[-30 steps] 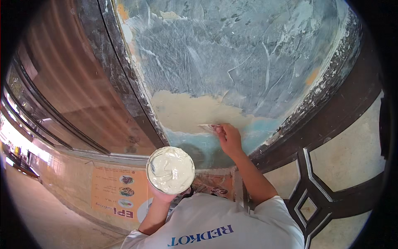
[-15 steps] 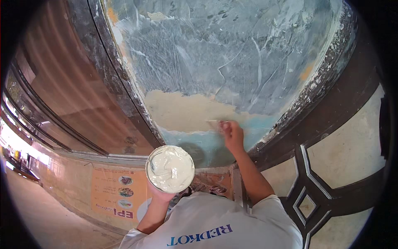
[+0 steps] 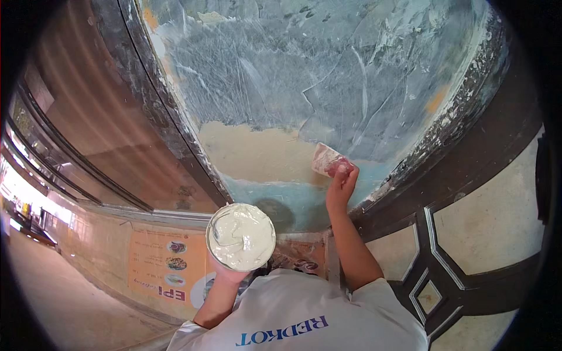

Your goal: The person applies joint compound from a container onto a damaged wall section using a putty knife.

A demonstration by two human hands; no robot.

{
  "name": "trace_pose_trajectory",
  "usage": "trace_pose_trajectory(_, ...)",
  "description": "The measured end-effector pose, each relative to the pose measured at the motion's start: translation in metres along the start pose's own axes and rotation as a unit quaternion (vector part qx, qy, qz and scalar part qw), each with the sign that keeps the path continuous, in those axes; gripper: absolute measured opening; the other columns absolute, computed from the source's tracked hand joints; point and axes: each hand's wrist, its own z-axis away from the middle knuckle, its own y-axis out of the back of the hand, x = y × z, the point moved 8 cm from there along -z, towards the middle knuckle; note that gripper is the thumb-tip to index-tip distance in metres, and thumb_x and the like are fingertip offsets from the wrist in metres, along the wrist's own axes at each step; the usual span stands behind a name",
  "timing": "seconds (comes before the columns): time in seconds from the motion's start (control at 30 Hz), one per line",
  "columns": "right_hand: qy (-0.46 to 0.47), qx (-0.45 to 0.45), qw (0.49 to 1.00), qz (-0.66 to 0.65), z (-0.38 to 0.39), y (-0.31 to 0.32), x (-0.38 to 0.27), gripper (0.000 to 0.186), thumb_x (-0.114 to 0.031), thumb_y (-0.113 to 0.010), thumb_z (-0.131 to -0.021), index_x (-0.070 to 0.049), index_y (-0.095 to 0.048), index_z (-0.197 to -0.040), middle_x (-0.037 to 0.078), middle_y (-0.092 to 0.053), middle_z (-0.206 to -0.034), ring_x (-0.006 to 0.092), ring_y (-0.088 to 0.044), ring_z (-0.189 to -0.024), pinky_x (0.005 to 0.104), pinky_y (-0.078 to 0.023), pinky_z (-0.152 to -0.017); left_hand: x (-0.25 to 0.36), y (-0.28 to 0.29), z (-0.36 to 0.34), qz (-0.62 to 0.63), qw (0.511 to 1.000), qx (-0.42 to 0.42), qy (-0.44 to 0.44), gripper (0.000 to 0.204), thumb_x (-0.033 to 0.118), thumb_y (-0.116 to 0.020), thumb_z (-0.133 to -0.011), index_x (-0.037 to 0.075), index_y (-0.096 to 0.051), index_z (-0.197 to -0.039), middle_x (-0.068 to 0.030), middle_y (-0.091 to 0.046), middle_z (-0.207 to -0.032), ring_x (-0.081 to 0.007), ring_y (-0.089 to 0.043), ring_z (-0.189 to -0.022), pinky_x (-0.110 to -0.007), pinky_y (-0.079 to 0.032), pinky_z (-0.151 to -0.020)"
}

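Note:
In my left hand (image 3: 230, 276) is a round tub (image 3: 237, 269), held from below with its open top upward. Thick, smooth cream putty (image 3: 242, 231) fills it near the rim. My right hand (image 3: 342, 186) grips a flat pinkish-red putty spreader (image 3: 326, 160), smeared with pale putty. The spreader's blade lies at or close to the wall, by the right end of a wide cream putty patch (image 3: 257, 153); contact cannot be made out. Above the patch the wall (image 3: 275, 76) is scratched blue-grey, and a light-blue strip (image 3: 263, 194) runs below it.
A dark, paint-flecked frame edge (image 3: 170, 105) bounds the wall on the left, with brownish glass (image 3: 111, 128) beyond. At right stands another flecked frame (image 3: 436, 131), beside a dark-barred panel (image 3: 448, 251). An orange poster (image 3: 158, 263) hangs low at left.
My right hand has moved slightly right, and the spreader has turned so its broad face shows. The tub in my left hand stays nearly in place.

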Motion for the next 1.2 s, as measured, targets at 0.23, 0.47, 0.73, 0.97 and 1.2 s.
trace_pose_trajectory(0.23, 0.098, -0.188, 0.956, 0.204, 0.017, -0.025, 0.009, 0.024, -0.025, -0.055, -0.100, -0.001, -0.054, -0.105, 0.009, -0.063, -0.088, 0.0235, -0.064, -0.079, 0.0381, -0.052, -0.072, 0.001, 0.015, 0.006, -0.355, 0.928, 0.001, -0.112, 0.063, 0.051, -0.039, -0.096, 0.012, -0.041, -0.146, -0.0134, -0.044, -0.149, -0.0350, -0.046, -0.133, -0.057, -0.035, -0.111)
trace_pose_trajectory(0.47, 0.048, -0.111, 0.993, -0.006, 0.022, -0.004, 0.022, 0.019, -0.022, -0.056, -0.099, -0.003, -0.058, -0.102, 0.008, -0.062, -0.090, 0.0211, -0.063, -0.085, 0.0350, -0.049, -0.079, -0.015, -0.013, 0.009, -0.318, 0.939, -0.022, -0.132, 0.059, 0.034, -0.050, -0.093, 0.009, -0.038, -0.145, -0.0138, -0.045, -0.146, -0.0311, -0.049, -0.130, -0.051, -0.043, -0.106)
trace_pose_trajectory(0.73, 0.001, -0.074, 0.997, -0.002, 0.022, -0.011, 0.044, 0.013, -0.014, -0.054, -0.098, -0.003, -0.057, -0.103, 0.014, -0.063, -0.099, 0.0295, -0.063, -0.087, 0.0363, -0.049, -0.079, -0.033, 0.026, 0.007, -0.088, 0.993, 0.063, -0.047, 0.065, 0.055, -0.037, -0.096, 0.014, -0.044, -0.145, -0.0129, -0.043, -0.149, -0.0355, -0.044, -0.135, -0.056, -0.034, -0.112)
trace_pose_trajectory(0.97, 0.043, -0.176, 0.978, 0.101, 0.028, -0.020, 0.041, 0.023, -0.023, -0.049, -0.103, -0.001, -0.054, -0.108, 0.010, -0.061, -0.101, 0.0210, -0.061, -0.092, 0.0362, -0.048, -0.084, -0.050, 0.024, -0.003, -0.064, 0.996, 0.059, -0.003, 0.069, 0.059, -0.040, -0.093, 0.015, -0.043, -0.146, -0.0130, -0.042, -0.150, -0.0364, -0.043, -0.135, -0.057, -0.032, -0.113)
trace_pose_trajectory(1.2, -0.103, 0.071, 0.979, -0.158, -0.001, 0.048, 0.054, 0.019, -0.019, -0.053, -0.102, -0.006, -0.051, -0.115, 0.005, -0.058, -0.102, 0.0177, -0.058, -0.093, 0.0346, -0.048, -0.084, -0.051, 0.009, -0.006, -0.048, 0.999, -0.004, 0.006, 0.072, 0.062, -0.040, -0.092, 0.015, -0.042, -0.146, -0.0123, -0.042, -0.151, -0.0358, -0.042, -0.136, -0.056, -0.032, -0.113)
